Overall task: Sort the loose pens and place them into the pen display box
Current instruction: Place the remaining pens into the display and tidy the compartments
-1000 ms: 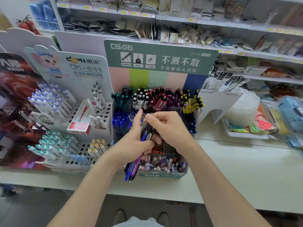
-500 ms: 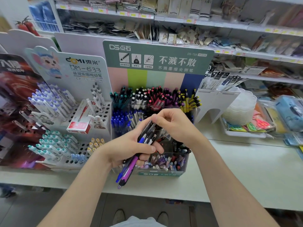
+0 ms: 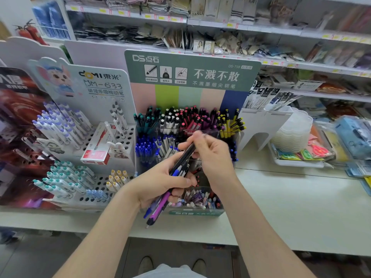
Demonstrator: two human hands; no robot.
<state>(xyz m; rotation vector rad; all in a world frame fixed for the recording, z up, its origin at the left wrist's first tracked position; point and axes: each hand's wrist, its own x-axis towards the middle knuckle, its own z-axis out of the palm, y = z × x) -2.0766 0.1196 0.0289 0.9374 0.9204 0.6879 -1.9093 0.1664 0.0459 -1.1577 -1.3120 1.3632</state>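
Lower centre of the frame: left hand (image 3: 160,183) is gripping a bundle of loose pens (image 3: 158,205), fingers curled round the barrels, purple and blue ends jutting down past the bench (image 3: 281,207) edge. Just above: right hand (image 3: 212,157) is pinching one black pen (image 3: 187,152) by its upper end, apparently drawing it from the bundle, which would be the sorting step. Behind both hands: pen display box (image 3: 192,213), clear-walled, is standing on the bench, its rear row running teal, white, pink, purple, yellow, with blue pens mid-left. The next move is likely calling for matching the black pen to a compartment and lowering it in upright; the packed rows and the right hand itself are crowding the way. Left of frame: white perforated pen stand (image 3: 126,141) is standing just beside the box. Upper frame: stocked shelves (image 3: 220,27) are running across.
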